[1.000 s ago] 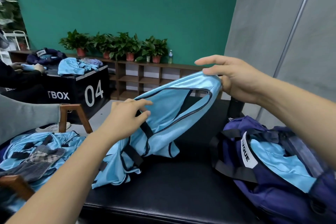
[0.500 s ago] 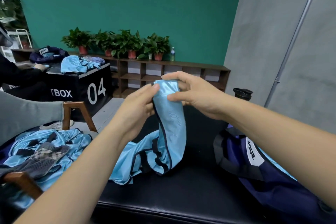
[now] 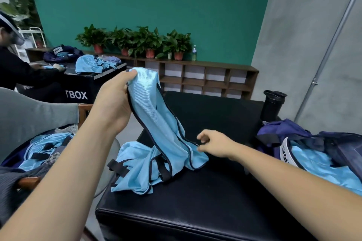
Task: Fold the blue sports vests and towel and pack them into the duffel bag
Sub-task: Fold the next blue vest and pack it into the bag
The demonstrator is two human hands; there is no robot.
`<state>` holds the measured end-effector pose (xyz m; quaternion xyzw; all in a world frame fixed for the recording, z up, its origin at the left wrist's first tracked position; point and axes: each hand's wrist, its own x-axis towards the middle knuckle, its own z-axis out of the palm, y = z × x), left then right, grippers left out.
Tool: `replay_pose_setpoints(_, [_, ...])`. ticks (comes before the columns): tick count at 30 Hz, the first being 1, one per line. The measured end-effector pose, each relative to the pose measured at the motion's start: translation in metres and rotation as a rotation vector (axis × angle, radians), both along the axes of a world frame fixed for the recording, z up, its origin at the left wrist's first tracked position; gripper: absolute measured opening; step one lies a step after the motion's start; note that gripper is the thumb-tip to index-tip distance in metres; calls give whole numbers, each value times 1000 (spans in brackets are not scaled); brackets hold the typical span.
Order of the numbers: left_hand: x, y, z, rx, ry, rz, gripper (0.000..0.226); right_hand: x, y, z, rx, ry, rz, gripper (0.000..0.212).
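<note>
My left hand grips the top of a light blue sports vest with dark trim and holds it up; its lower part lies crumpled on the black padded box. My right hand is low by the vest's right edge, fingers loosely curled, touching or just off the cloth. The purple duffel bag lies open at the right with light blue cloth inside. More blue vests and a grey patterned towel lie heaped at the left.
A black bottle stands behind the bag. A wooden chair and a grey-sleeved arm are at the left. Another person works at a black box marked TBOX. A shelf with potted plants lines the green wall.
My right hand has let go of the vest's top and dropped to its lower right edge. My left hand now holds the top alone. The view has tilted down.
</note>
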<state>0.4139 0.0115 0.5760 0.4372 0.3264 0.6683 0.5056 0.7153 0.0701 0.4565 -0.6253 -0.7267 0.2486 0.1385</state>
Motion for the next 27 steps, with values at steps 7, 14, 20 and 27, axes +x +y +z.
replay_pose_setpoints(7, [-6,-1,2,-3,6,17,16,2,17,-44,70,-233,-70,12])
replay_pose_setpoints(14, [-9,-2,7,63,-16,60,22,34,30,2,202,156,-423,30])
replay_pose_setpoints(20, [4,-8,7,79,15,20,18,49,38,29,60,683,-523,47])
replay_pose_setpoints(27, [8,-7,7,83,-19,-11,14,45,24,27,-146,1027,-418,46])
